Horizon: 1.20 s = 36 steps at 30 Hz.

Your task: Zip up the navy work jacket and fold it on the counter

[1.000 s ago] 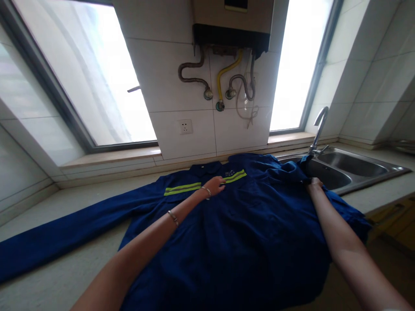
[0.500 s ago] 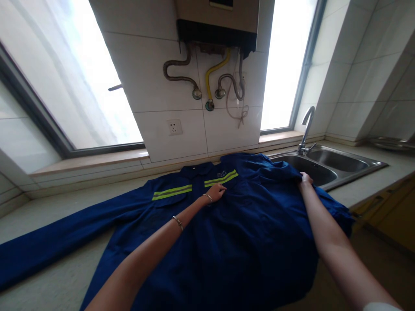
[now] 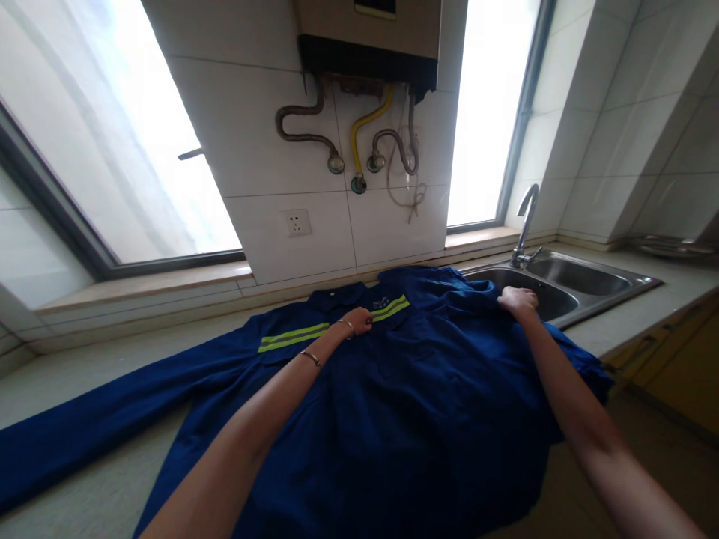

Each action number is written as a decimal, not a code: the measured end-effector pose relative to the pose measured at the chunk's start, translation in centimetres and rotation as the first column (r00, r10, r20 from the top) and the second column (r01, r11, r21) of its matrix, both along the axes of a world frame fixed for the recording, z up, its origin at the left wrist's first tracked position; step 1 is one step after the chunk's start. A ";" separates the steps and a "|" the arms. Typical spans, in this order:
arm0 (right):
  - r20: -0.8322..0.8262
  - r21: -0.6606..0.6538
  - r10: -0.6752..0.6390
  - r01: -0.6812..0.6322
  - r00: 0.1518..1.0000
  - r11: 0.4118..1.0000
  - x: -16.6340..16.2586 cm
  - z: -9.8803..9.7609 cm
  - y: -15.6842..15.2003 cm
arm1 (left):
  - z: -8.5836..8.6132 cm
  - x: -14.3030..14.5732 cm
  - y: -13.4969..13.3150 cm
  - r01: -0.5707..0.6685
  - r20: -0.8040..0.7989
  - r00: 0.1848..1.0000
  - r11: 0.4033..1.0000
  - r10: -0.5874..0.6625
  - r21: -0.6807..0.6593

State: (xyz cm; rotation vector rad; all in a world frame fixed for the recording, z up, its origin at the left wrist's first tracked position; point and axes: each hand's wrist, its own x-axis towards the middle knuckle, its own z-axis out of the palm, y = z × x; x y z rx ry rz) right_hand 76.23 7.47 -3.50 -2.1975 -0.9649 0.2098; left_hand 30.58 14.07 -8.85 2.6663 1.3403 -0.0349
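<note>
A dark blue work jacket (image 3: 393, 419) with yellow-green reflective strips across the chest lies spread over the counter, its lower part hanging past the front edge. One sleeve (image 3: 112, 404) stretches out to the left; the other side is bunched by the sink. My left hand (image 3: 359, 322), with two bangles on its arm, is closed on the front of the jacket beside the chest strip and a small printed logo (image 3: 384, 303). Near the sink's edge, my right hand (image 3: 517, 303) has its fingers curled over the bunched fabric and grips it.
A double steel sink (image 3: 595, 277) with a tall faucet (image 3: 525, 224) is at the right. Above the counter (image 3: 67, 486), a water heater (image 3: 368, 37) hangs with hoses below it. A wall socket (image 3: 296, 222) sits between two windows. Yellow cabinets (image 3: 674, 352) stand lower right.
My left hand has moved slightly up and left, onto the chest strip. My right hand has shifted a little left and up along the bunched fabric. The view has turned slightly.
</note>
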 end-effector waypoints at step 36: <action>0.101 -0.338 0.982 -0.922 0.162 0.187 -24.2 -5.3 6.4 | -1.1 1.6 -1.1 -0.044 0.413 0.891 0.941 0.190 -0.337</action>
